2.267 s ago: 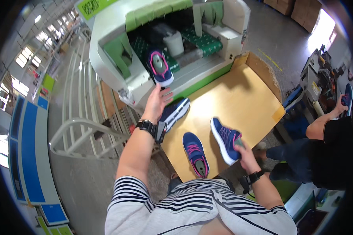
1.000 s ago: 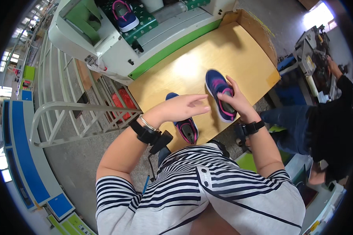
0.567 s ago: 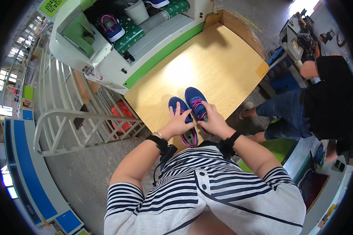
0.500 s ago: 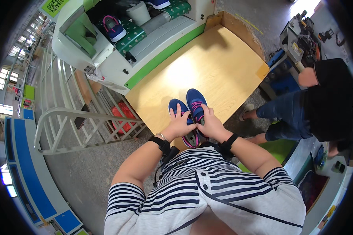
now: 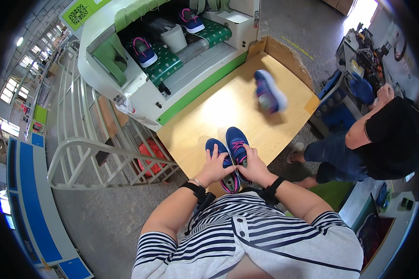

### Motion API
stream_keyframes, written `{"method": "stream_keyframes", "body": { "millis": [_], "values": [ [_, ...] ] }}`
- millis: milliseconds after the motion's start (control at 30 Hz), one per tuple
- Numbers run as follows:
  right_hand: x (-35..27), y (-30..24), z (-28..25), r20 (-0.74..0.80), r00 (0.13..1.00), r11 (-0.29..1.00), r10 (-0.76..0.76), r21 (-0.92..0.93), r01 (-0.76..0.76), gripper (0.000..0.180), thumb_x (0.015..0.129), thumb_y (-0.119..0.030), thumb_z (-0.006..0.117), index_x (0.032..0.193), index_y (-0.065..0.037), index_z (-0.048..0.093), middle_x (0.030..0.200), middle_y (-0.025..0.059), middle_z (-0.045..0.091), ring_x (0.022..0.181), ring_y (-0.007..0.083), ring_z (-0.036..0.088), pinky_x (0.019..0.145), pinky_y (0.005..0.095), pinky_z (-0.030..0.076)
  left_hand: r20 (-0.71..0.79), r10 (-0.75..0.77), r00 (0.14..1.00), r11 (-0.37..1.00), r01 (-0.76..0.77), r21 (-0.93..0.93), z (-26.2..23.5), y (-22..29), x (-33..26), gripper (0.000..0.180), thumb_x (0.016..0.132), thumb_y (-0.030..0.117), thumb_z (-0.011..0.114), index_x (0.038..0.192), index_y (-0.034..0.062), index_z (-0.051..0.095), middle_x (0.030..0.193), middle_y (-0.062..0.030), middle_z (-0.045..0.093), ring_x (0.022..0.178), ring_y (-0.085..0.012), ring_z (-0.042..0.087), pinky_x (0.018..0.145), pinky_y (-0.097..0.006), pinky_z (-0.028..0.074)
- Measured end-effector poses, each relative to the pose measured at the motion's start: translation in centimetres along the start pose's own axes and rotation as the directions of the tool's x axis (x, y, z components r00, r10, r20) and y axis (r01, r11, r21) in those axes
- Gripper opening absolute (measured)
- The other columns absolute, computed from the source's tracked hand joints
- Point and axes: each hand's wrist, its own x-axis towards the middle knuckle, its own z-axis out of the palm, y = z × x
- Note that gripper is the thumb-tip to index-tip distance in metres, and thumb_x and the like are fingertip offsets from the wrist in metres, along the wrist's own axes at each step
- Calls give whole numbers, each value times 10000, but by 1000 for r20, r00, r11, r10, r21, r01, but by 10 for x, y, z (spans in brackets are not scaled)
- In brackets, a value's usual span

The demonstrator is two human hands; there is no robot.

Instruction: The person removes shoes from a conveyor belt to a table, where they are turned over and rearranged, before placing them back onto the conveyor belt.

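Observation:
A pair of navy sneakers with pink laces lies side by side at the near edge of the wooden table, toes pointing away from me. My left hand point(image 5: 214, 168) grips the left sneaker point(image 5: 211, 142), its fingers spread over the upper and its thumb toward the opening. Around the right sneaker point(image 5: 235, 136) my right hand point(image 5: 253, 166) is closed, with its thumb near the opening beside the laces. The heels are close to my body. Farther right on the table is another navy sneaker point(image 5: 270, 95), blurred, with a pale sole showing.
Beyond the wooden table point(image 5: 195, 125) stands a white-and-green machine point(image 5: 198, 88) with a green dotted belt point(image 5: 165, 65) carrying two sneakers and a white cup point(image 5: 174, 38). A metal rack point(image 5: 79, 139) is at left. On the right, a person point(image 5: 381, 135) works at another machine.
A blurred sneaker has appeared on the right of the table. The person at right has raised an arm toward their machine. My view has shifted; my hands keep hold of the pair.

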Motion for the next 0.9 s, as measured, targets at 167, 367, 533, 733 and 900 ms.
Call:
{"method": "stream_keyframes", "body": {
  "millis": [167,367,533,733,900],
  "values": [
    [2,0,-4,17,998,998,-62,-32,63,815,784,-237,735,1452,-66,300,1356,261,419,1143,465,550,938,474,497,-3,10,1000,999,-10,-45,-2,3,-7,825,812,622,651,1419,102,452,1569,-339,79,1423,-584,29,1170,-575,100],
    [7,2,-10,61,998,1000,-30,3,30,818,784,-239,731,1457,-72,298,1364,258,413,1176,458,530,972,460,479,-282,35,959,928,-136,-346,-13,-23,10,762,843,516,691,1364,24,431,1311,-298,512,1209,-421,521,1031,-459,417],
    [10,6,-12,95,994,998,-61,40,57,816,782,-234,720,1453,-55,291,1353,283,405,1177,479,512,989,465,463,-155,-309,938,726,128,-675,-70,-36,78,818,887,554,633,1366,-59,379,1197,-220,588,1075,-291,581,917,-385,477],
    [7,12,-8,53,997,997,-56,59,53,808,775,-223,719,1445,-56,300,1359,295,394,1178,490,504,993,471,458,-46,-485,873,547,262,-795,-78,1,145,1041,809,536,715,1470,-66,180,1361,-282,474,1219,-360,526,976,-435,453],
    [6,18,-9,63,998,996,-24,89,18,817,766,-212,720,1454,-87,297,1375,291,379,1173,495,503,985,475,467,-272,-707,653,650,449,-613,-66,89,174,1060,666,395,867,1452,58,240,1384,-230,452,1285,-384,453,1046,-471,383]
  ]
}}
